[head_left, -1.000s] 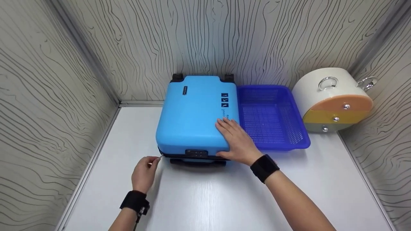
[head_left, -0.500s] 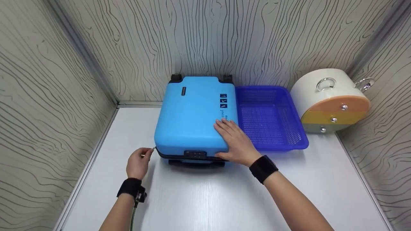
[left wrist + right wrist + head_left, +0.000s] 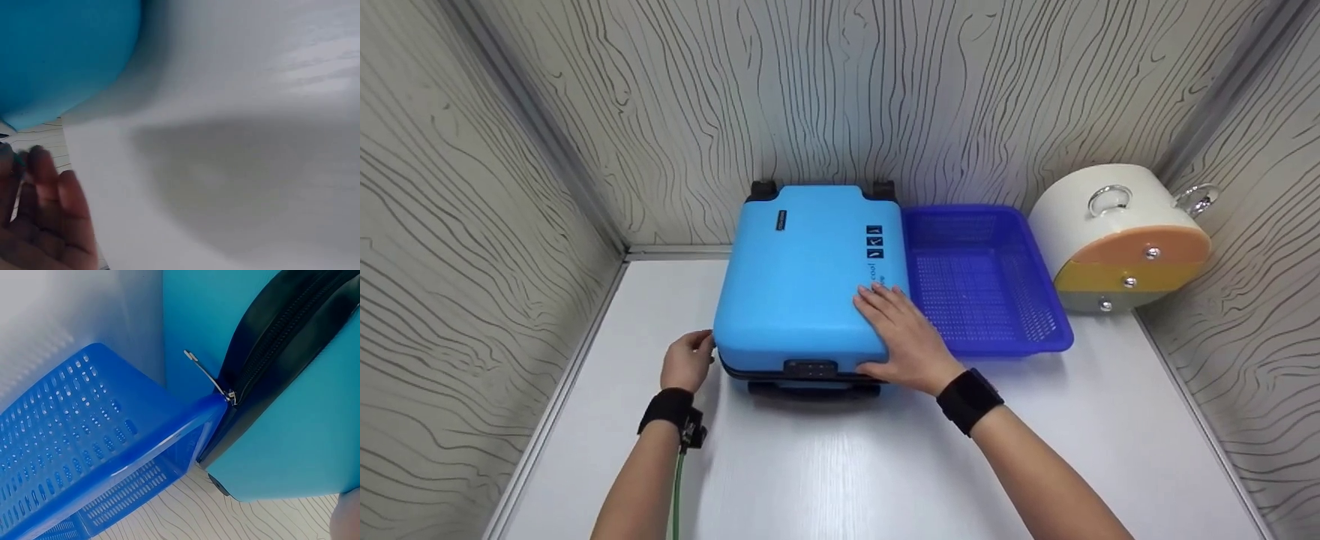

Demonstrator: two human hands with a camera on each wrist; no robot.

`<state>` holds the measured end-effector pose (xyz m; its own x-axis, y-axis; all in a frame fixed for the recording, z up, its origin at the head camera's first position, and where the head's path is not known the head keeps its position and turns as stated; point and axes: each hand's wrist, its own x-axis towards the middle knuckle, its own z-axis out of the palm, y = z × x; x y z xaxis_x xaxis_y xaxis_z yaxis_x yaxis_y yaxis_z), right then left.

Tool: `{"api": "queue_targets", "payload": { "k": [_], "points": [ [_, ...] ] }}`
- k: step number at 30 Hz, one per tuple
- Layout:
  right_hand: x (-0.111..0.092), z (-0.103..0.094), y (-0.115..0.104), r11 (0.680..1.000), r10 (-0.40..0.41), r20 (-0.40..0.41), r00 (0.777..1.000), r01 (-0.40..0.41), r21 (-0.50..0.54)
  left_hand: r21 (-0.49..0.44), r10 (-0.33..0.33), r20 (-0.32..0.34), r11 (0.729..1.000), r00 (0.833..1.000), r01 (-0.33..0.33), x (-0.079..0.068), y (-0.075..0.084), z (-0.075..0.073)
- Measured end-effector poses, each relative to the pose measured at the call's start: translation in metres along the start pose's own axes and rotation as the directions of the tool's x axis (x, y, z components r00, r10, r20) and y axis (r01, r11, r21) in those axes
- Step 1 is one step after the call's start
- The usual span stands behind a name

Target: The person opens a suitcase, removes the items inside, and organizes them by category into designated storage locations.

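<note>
A light blue hard-shell suitcase [image 3: 802,285] lies flat on the white table, its wheels toward the back wall and its black zipper band and combination lock [image 3: 810,368] facing front. At its front left corner my left hand [image 3: 687,364] pinches the zipper pull, which the fingers and case mostly hide. The left wrist view has the curled left fingers [image 3: 48,197] just under the case's blue edge. My right hand [image 3: 911,341] rests on the front right corner, fingers spread over the top and thumb at the front edge. A second zipper pull [image 3: 205,374] hangs at the right side in the right wrist view.
A dark blue perforated plastic basket [image 3: 1054,300] stands right against the suitcase's right side. Beyond it is a cream round drawer box [image 3: 1080,202] with orange, yellow and green drawers. Wood-patterned walls [image 3: 825,90] enclose the table at the back and sides.
My left hand has slid from the front left corner around to the left side and backward, taking the zipper pull along. The right hand has stayed on the suitcase; the head view has shifted slightly.
</note>
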<state>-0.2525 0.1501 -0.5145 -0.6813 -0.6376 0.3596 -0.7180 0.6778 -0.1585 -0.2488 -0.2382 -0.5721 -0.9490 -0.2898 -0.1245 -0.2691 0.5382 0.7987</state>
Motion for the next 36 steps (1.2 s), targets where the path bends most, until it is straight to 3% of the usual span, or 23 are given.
{"api": "queue_targets", "payload": {
  "k": [3,6,8,10,12,13,14,16,17,19,21,31,36],
  "points": [
    [-0.002,0.001,0.0,1.0,0.016,-0.025,1.0,-0.016,-0.009,-0.04,-0.003,0.009,0.999,1.0,0.004,0.001,0.01,-0.004],
    [-0.004,0.002,0.0,0.999,0.038,-0.043,0.998,-0.038,-0.007,-0.166,0.033,0.024,0.986,0.999,-0.029,0.001,0.028,-0.009],
    [-0.005,0.003,0.0,0.999,0.054,-0.048,0.997,-0.054,0.003,-0.237,0.113,0.05,0.967,0.992,-0.098,-0.001,0.043,-0.011],
    [-0.006,0.003,-0.001,0.998,0.068,-0.044,0.997,-0.068,0.01,-0.232,0.237,0.078,0.949,0.968,-0.214,-0.003,0.058,-0.013],
    [-0.006,0.004,-0.002,0.997,0.077,-0.036,0.996,-0.077,0.017,-0.121,0.39,0.115,0.918,0.914,-0.377,-0.005,0.071,-0.013],
    [-0.006,0.004,-0.002,0.996,0.081,-0.03,0.996,-0.081,0.023,-0.037,0.467,0.142,0.883,0.873,-0.467,-0.005,0.076,-0.014],
    [-0.006,0.004,-0.003,0.996,0.083,-0.025,0.996,-0.083,0.028,0.061,0.531,0.179,0.834,0.828,-0.548,-0.006,0.081,-0.013],
    [-0.006,0.004,-0.003,0.996,0.086,-0.016,0.996,-0.086,0.035,0.242,0.619,0.271,0.698,0.737,-0.674,-0.007,0.086,-0.013],
    [-0.007,0.004,-0.004,0.996,0.086,-0.017,0.996,-0.086,0.037,0.306,0.641,0.311,0.631,0.701,-0.713,-0.007,0.087,-0.012],
    [-0.007,0.003,-0.004,0.995,0.089,-0.015,0.996,-0.088,0.038,0.376,0.653,0.377,0.54,0.657,-0.753,-0.008,0.086,-0.01],
    [-0.006,0.003,-0.005,0.996,0.088,-0.013,0.996,-0.087,0.035,0.402,0.647,0.406,0.508,0.645,-0.762,-0.009,0.085,-0.009],
    [-0.005,0.0,-0.004,0.998,0.02,0.018,1.0,-0.021,0.058,0.443,0.644,0.348,0.527,0.681,-0.725,-0.033,0.074,-0.01],
    [-0.004,-0.003,-0.002,0.999,-0.01,0.012,1.0,0.01,0.035,0.441,0.662,0.305,0.54,0.685,-0.717,-0.043,0.073,-0.008]
  ]
}}
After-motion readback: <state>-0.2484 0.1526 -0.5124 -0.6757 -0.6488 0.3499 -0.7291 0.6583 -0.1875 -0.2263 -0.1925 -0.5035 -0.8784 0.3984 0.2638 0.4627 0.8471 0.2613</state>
